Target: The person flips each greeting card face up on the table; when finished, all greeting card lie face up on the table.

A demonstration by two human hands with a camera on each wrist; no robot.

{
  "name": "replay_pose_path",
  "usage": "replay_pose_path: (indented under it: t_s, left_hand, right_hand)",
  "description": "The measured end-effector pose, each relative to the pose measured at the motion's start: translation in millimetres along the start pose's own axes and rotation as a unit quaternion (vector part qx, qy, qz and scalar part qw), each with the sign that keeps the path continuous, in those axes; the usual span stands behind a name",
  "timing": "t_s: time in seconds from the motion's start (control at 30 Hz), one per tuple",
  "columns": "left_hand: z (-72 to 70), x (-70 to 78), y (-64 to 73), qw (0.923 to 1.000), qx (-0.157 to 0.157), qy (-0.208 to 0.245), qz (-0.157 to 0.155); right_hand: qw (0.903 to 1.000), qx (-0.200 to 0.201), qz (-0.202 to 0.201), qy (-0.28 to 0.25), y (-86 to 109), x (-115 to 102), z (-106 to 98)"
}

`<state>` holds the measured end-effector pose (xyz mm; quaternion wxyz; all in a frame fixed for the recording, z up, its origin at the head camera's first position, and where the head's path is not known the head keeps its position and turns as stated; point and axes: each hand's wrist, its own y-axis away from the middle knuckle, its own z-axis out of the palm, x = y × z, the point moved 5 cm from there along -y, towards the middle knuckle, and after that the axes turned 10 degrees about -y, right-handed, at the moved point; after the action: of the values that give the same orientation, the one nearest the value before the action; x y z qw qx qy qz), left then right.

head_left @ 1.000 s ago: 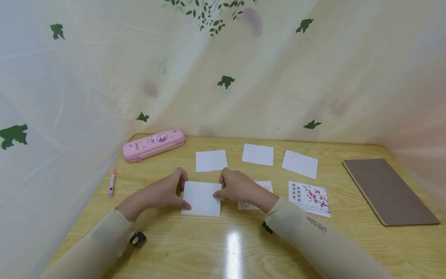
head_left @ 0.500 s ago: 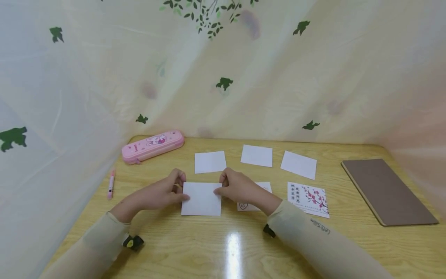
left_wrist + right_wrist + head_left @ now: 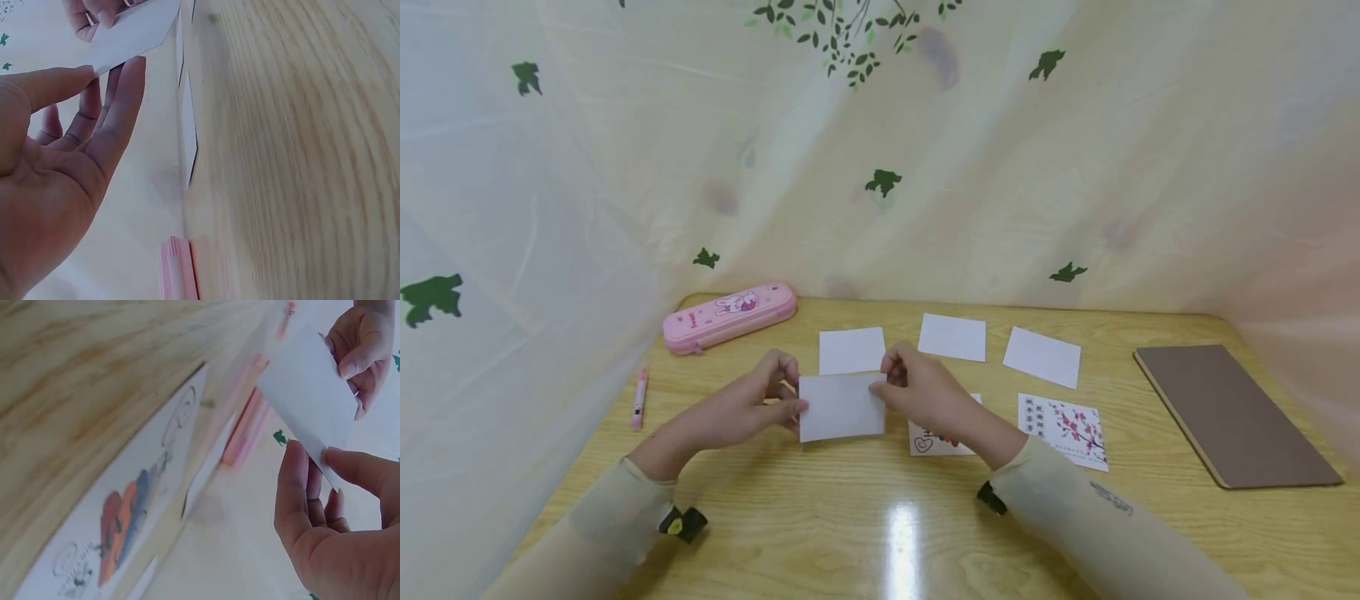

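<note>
A blank white card (image 3: 842,408) is held up above the table between both hands, its face tilted toward me. My left hand (image 3: 748,408) pinches its left edge, thumb in front and fingers behind. On the opposite edge, my right hand (image 3: 925,396) grips near the upper corner in the same way. The left wrist view shows the card (image 3: 134,34) raised off the wood, with the left thumb (image 3: 62,84) on its edge. Under the right forearm lies a card with a colourful drawing and hearts (image 3: 923,444), partly hidden; its coloured picture (image 3: 125,525) shows in the right wrist view.
White cards lie in a back row: the left one (image 3: 852,350), the middle one (image 3: 952,337) and the right one (image 3: 1042,357). A blossom card (image 3: 1078,425) is right of the forearm, with a brown notebook (image 3: 1236,417) beyond. A pink pencil case (image 3: 730,318) and a pink marker (image 3: 640,398) lie left.
Both hands have lifted the white card and moved it slightly away from me, tilting its face up. It now overlaps the lower edge of the back left card.
</note>
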<state>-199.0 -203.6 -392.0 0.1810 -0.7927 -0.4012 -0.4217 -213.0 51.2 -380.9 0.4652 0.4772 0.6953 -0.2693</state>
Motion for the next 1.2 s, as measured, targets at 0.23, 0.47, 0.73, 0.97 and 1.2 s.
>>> replay_pose_path:
  t_s: [0.23,0.47,0.73,0.97,1.2]
  left_hand:
    - [-4.6,14.3,0.0,0.9951,0.081,-0.052,0.021]
    - [-5.6,32.0,2.5,0.9804,0.138,-0.137,0.032]
    - [-6.0,42.7,7.2,0.9582,0.208,-0.185,0.067]
    - [-1.5,57.8,11.6,0.9017,0.272,-0.285,0.179]
    - [9.1,67.0,13.5,0.8389,0.272,-0.386,0.27]
  right_hand:
    - [0.998,0.046,-0.044,0.0,9.7,-13.8,-11.4]
    - [0.9943,0.064,-0.073,-0.043,17.6,-19.4,-21.8]
    - [0.9791,0.093,-0.043,-0.175,17.7,-7.9,-31.6]
    - [0.9596,0.008,0.075,-0.271,9.8,9.7,-19.3]
    - [0.9302,-0.034,0.106,-0.35,6.6,12.7,-13.4]
